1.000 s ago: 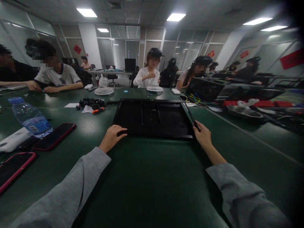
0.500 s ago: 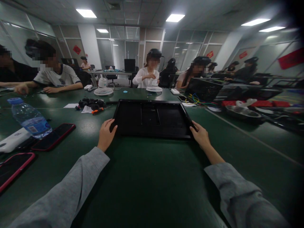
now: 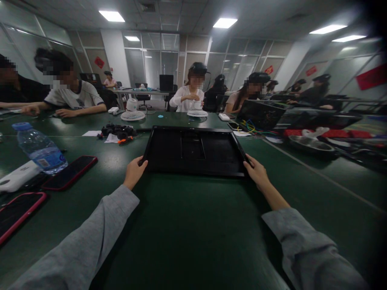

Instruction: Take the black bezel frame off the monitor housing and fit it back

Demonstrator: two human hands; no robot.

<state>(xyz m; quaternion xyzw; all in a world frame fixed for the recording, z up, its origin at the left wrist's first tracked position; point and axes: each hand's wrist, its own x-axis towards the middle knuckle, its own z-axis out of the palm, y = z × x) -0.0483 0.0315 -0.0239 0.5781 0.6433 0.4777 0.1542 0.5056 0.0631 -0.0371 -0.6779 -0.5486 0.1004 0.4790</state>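
A wide, shallow black plastic frame or housing (image 3: 163, 153), raised along its edges and with a rectangular recess in the middle, is in front of me over the green table (image 3: 193, 225). My left hand (image 3: 134, 172) grips its left edge, thumb on top and fingers curled round the outside. On the opposite side my right hand (image 3: 256, 172) holds the right edge in the same way. The fingers under the edges are partly hidden. Whether the housing rests on the table or is slightly lifted, I cannot tell.
To the left are a water bottle (image 3: 42, 151), two red-edged phones (image 3: 71, 172) and a white device (image 3: 18, 177). Behind lies a heap of black parts (image 3: 117, 132). A metal pan (image 3: 311, 145) and a black laptop-like panel (image 3: 260, 117) are at right. Several people sit across the table.
My left hand's fingers have drawn in a little on the housing's left edge. The housing itself looks nearly unmoved; the whole view has shifted slightly.
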